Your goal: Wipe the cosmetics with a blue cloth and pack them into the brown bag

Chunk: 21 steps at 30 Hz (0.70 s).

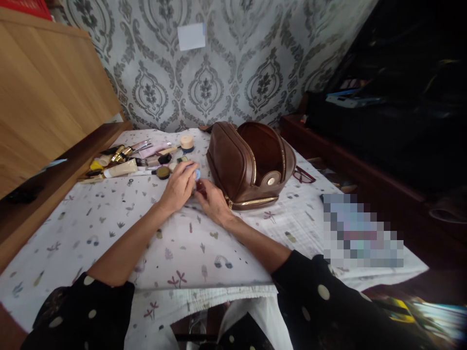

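Observation:
My left hand [178,186] is closed around a small light-blue object [197,173] whose kind I cannot make out; the fingers cover most of it. Close beside it, my right hand [212,200] has its fingers curled in toward the same spot, and what they grip is hidden. Just right of both hands stands a brown leather toiletry bag [233,165], unzipped, its dark inside showing and its flap with a round snap hanging at the front. To the left of my hands lie makeup items, among them a cream tube [121,168] and a jar with a beige lid [187,143].
A white cloth with small printed motifs [109,248] covers the table. Red-framed glasses [304,175] lie right of the bag, and a blurred-out flat object [361,231] nearer the right edge. A wooden panel [54,87] rises at left; patterned wallpaper [204,87] stands behind.

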Each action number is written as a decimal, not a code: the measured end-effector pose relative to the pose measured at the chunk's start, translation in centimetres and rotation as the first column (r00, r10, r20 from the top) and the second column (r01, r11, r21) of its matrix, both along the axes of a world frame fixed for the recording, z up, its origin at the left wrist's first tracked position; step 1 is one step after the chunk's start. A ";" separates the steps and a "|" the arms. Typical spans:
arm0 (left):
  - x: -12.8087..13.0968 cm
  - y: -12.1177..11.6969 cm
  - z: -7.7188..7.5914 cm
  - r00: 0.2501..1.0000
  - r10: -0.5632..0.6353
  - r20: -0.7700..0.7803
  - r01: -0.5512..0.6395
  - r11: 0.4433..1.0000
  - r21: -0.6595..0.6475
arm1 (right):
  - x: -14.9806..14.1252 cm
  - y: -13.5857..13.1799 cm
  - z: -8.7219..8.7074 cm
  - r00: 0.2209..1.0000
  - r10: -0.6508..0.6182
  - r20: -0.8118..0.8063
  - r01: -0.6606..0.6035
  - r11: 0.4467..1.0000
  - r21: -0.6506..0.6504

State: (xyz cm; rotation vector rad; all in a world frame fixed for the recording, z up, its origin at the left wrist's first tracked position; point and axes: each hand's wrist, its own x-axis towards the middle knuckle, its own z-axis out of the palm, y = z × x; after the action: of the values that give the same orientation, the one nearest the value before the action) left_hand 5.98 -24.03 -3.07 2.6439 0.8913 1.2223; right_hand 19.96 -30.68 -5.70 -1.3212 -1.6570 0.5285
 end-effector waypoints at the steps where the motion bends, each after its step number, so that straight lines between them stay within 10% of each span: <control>1: -0.1 0.3 -0.1 1.000 0.015 0.019 -0.014 1.000 -0.019 | 0.0 0.0 0.0 1.000 0.007 -0.019 -0.007 1.000 -0.007; 21: 0.2 0.5 -0.7 0.938 -0.037 0.345 0.209 0.854 -0.476 | 0.2 0.1 -0.1 0.995 0.045 -0.083 -0.055 0.991 -0.120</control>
State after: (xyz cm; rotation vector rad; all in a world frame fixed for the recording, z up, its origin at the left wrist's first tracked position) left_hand 6.15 -23.48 -3.80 1.9803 0.8260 1.1484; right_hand 20.16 -30.60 -5.77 -1.3309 -1.6165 0.7144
